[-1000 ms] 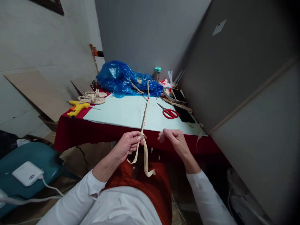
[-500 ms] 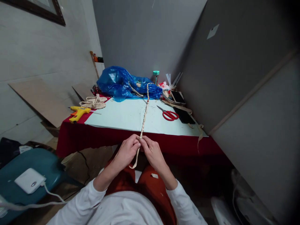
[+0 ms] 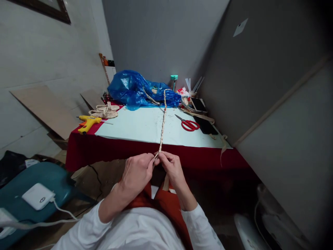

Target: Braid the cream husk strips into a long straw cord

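Observation:
A pale braided cord (image 3: 162,130) runs from the blue plastic bag (image 3: 130,90) across the white table sheet (image 3: 135,125) to my fingers at the near edge. My left hand (image 3: 139,170) is closed, pinching a pale flat strand just below the end of the braid. Beside it, my right hand (image 3: 170,166) pinches the braid at its near end. One loose flat strand (image 3: 166,183) hangs below my right hand, over my lap. The strands between the fingertips are partly hidden.
Red-handled scissors (image 3: 189,125) lie right of the cord, near a dark phone (image 3: 205,125). At the left are a yellow glue gun (image 3: 90,124) and woven sandals (image 3: 105,111). A green chair (image 3: 47,173) carries a white device (image 3: 39,196) with a cable.
My left hand has turned and now pulls a strand at an angle away from the braid. The loose strand tail now hangs under my right hand instead of between the hands.

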A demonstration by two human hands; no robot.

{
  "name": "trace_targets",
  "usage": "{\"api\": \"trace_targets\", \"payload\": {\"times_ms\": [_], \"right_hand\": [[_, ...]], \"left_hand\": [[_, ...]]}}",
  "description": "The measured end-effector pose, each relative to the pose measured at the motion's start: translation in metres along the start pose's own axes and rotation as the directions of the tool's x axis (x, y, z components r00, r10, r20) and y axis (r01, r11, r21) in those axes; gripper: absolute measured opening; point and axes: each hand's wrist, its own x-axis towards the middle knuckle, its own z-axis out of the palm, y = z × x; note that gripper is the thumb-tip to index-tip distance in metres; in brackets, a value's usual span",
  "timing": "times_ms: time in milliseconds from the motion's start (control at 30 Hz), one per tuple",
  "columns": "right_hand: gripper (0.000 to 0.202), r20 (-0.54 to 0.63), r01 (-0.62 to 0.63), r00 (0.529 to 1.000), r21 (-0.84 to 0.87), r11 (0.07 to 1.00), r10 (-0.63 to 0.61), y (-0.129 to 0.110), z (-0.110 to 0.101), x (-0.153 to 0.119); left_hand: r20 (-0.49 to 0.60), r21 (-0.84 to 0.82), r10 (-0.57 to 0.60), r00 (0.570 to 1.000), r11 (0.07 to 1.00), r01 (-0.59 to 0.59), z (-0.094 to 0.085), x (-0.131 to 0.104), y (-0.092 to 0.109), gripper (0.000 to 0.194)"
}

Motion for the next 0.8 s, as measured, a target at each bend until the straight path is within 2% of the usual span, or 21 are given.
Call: {"api": "trace_targets", "payload": {"times_ms": [67, 167, 300, 367, 433, 467, 500, 533, 567, 633, 700, 800], "right_hand": [[0.032, 0.008, -0.077, 0.997, 0.106, 0.991, 0.077, -0.001, -0.001, -0.002], [0.032, 0.082, -0.18, 0.983, 0.307, 0.934, 0.163, -0.004, -0.003, -0.005], [0.028, 0.117, -0.255, 0.967, 0.462, 0.849, 0.227, -0.005, -0.005, -0.01], [0.027, 0.126, -0.275, 0.961, 0.483, 0.831, 0.245, -0.005, -0.005, -0.011], [0.026, 0.143, -0.281, 0.96, 0.492, 0.824, 0.243, -0.005, -0.004, -0.011], [0.026, 0.153, -0.281, 0.96, 0.499, 0.82, 0.236, -0.005, -0.004, -0.01], [0.026, 0.159, -0.278, 0.96, 0.508, 0.815, 0.228, -0.005, -0.004, -0.01], [0.026, 0.165, -0.275, 0.961, 0.514, 0.813, 0.221, -0.005, -0.004, -0.01], [0.025, 0.167, -0.27, 0.963, 0.514, 0.814, 0.213, -0.005, -0.004, -0.011], [0.025, 0.167, -0.251, 0.967, 0.49, 0.835, 0.192, -0.004, -0.006, -0.012], [0.025, 0.171, -0.233, 0.97, 0.432, 0.871, 0.175, -0.004, -0.009, -0.014], [0.028, 0.166, -0.204, 0.974, 0.333, 0.92, 0.156, -0.003, -0.012, -0.015]], "left_hand": [[-0.002, 0.039, 0.046, 0.999, 0.998, -0.046, 0.006, -0.008, 0.006, 0.022], [0.045, 0.009, 0.093, 0.995, 0.996, -0.094, 0.019, -0.017, 0.013, 0.023], [0.151, -0.094, 0.074, 0.986, 0.994, -0.06, 0.022, -0.024, 0.01, 0.02], [0.084, -0.155, 0.035, 0.996, 0.988, -0.021, 0.016, -0.017, 0.002, 0.021], [-0.058, -0.216, -0.054, 0.997, 0.976, 0.04, 0.01, -0.003, -0.007, 0.022], [-0.07, -0.281, -0.079, 0.994, 0.958, 0.057, 0.008, 0.006, -0.011, 0.019], [-0.016, -0.396, -0.092, 0.996, 0.915, 0.078, 0.007, 0.016, -0.014, 0.017], [0.117, -0.522, -0.082, 0.99, 0.843, 0.131, 0.009, 0.024, -0.017, 0.019], [0.278, -0.623, -0.051, 0.959, 0.751, 0.22, 0.011, 0.032, -0.019, 0.023], [0.483, -0.722, 0.017, 0.875, 0.574, 0.387, 0.019, 0.04, -0.022, 0.028], [0.564, -0.742, 0.046, 0.824, 0.466, 0.482, 0.027, 0.041, -0.022, 0.031], [0.585, -0.75, 0.042, 0.81, 0.408, 0.52, 0.032, 0.038, -0.02, 0.032]]}}
